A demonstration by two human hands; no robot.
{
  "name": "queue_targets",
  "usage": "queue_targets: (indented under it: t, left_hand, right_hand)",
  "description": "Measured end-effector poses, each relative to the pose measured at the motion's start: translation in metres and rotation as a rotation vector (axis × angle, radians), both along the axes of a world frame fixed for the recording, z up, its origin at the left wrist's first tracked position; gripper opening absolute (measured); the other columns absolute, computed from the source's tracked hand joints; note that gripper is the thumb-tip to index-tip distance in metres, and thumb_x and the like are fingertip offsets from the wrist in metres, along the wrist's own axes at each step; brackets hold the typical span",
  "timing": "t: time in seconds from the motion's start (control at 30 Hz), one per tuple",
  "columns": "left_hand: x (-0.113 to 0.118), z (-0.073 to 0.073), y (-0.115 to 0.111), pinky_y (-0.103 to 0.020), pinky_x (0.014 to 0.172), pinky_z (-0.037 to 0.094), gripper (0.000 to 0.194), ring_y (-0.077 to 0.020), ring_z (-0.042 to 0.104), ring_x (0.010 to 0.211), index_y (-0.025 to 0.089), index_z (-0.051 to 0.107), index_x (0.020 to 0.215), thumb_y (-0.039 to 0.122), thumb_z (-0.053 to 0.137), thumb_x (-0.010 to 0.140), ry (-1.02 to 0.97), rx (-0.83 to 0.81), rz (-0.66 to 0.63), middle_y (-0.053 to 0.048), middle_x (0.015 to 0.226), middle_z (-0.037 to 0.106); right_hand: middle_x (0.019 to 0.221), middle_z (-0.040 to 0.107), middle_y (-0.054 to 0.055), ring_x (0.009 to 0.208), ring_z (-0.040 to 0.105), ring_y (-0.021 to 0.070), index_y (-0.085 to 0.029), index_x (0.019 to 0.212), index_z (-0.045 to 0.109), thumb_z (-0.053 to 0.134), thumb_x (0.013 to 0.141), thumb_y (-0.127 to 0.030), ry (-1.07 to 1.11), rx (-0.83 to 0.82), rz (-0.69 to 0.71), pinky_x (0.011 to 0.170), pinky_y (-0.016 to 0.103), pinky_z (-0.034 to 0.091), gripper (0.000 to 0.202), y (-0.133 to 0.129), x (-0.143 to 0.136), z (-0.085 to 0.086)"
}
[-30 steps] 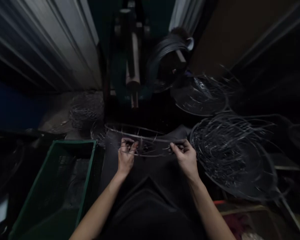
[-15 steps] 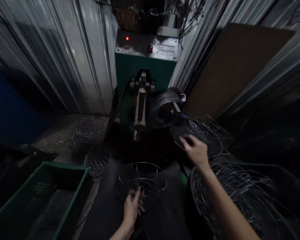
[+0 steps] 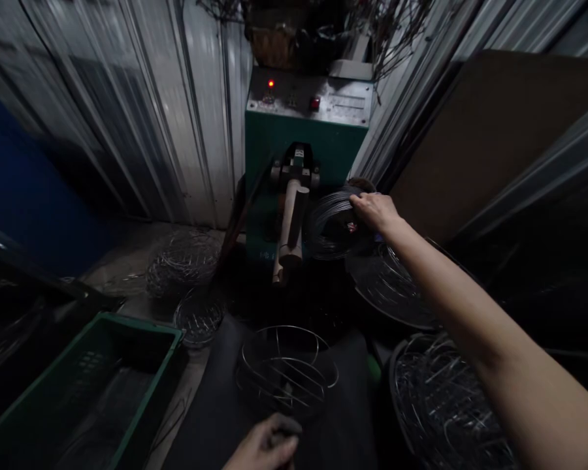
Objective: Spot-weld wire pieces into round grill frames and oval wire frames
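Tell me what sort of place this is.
Probably a metalwork workshop: it has a green boxy metal machine, a round coil of grey wire, and a dark round tub of thin wire pieces.

Just beyond the left hand's fingers point(image 3: 287, 425), the wire frame point(image 3: 288, 359) rests on the person's lap point(image 3: 353, 411). Well to their left stands the crate point(image 3: 140, 321); a heap of wirework point(image 3: 183, 261) lies beyond it on the floor point(image 3: 105, 277). To their right sits the tub point(image 3: 398, 391), with wires point(image 3: 451, 391) inside. The right hand's fingers point(image 3: 360, 201) are at the wire coil's point(image 3: 330, 205) upper right edge, the machine point(image 3: 306, 127) to their left, a tray point(image 3: 360, 274) nearer than them, and the leaning board point(image 3: 500, 147) to their right.
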State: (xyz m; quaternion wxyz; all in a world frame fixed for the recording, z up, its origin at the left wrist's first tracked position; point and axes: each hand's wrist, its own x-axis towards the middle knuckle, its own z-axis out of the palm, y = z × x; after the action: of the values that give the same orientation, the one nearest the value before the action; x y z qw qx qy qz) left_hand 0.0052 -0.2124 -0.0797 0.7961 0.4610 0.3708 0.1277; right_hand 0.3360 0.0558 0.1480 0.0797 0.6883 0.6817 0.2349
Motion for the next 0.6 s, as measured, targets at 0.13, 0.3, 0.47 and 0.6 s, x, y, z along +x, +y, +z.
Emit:
queue_targets:
  t: [0.13, 0.3, 0.47, 0.6]
  left_hand:
    - [0.011, 0.069, 0.033, -0.018, 0.051, 0.04, 0.057, -0.0091, 0.051, 0.061, 0.015, 0.058, 0.107, 0.061, 0.057, 0.074, -0.011, 0.152, -0.015, -0.001, 0.073, 0.056]
    - [0.039, 0.135, 0.066, -0.028, 0.082, 0.047, 0.031, -0.0166, 0.059, 0.088, 0.022, 0.064, 0.105, 0.042, 0.05, 0.085, 0.034, 0.603, -0.013, -0.004, 0.095, 0.065]
    - [0.119, 0.184, 0.128, -0.029, 0.102, 0.038, 0.033, -0.0161, 0.052, 0.114, 0.021, 0.057, 0.118, 0.028, 0.041, 0.09, -0.06, 1.148, 0.23, -0.004, 0.121, 0.058]
    - [0.213, 0.201, 0.204, -0.046, 0.112, 0.021, 0.042, -0.0262, 0.024, 0.137, 0.027, 0.049, 0.13, 0.035, 0.043, 0.09, 0.303, 1.376, 0.217, -0.004, 0.146, 0.034]
  right_hand:
    - [0.1, 0.062, 0.016, 0.085, 0.057, 0.0244, -0.014, 0.108, 0.059, 0.03, 0.09, -0.013, -0.03, -0.035, 0.031, 0.06, 0.029, 0.032, 0.034, -0.007, -0.001, 0.005]
    - [0.09, 0.063, 0.013, 0.076, 0.057, 0.0218, -0.015, 0.114, 0.054, 0.036, 0.089, -0.011, 0.016, 0.016, 0.055, 0.061, 0.029, 0.031, 0.031, -0.041, 0.013, 0.001]
    - [0.09, 0.063, 0.011, 0.079, 0.056, 0.0208, -0.016, 0.114, 0.055, 0.04, 0.086, -0.012, 0.103, 0.072, 0.18, 0.062, 0.028, 0.035, 0.032, -0.096, 0.024, -0.033]
    - [0.094, 0.063, 0.014, 0.082, 0.058, 0.0217, -0.012, 0.105, 0.057, 0.037, 0.087, -0.02, 0.45, 0.21, 0.214, 0.067, 0.03, 0.043, 0.028, -0.131, 0.014, -0.082]
